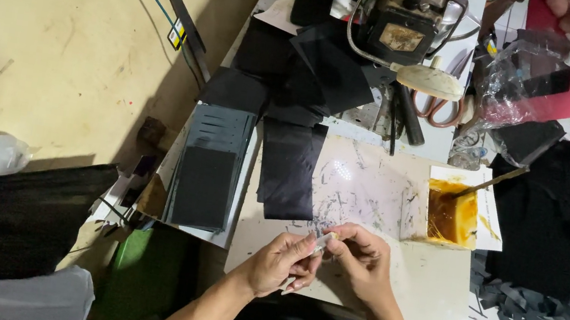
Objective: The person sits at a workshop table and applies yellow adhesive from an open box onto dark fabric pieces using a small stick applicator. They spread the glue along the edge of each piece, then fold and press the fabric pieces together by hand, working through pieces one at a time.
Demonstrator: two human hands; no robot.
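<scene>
That small pale strip (321,242) sits pinched between your left hand (281,261) and right hand (361,258), low over the stained work sheet (370,195). Glue tray (452,211) looks untouched for this piece, and the stacked black pieces (208,171) wait.

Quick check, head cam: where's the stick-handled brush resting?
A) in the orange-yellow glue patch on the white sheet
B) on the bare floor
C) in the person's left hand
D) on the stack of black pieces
A: the brush lies with its tip in the orange-yellow glue patch, to the right of both hands, which hold a small pale piece.
</scene>
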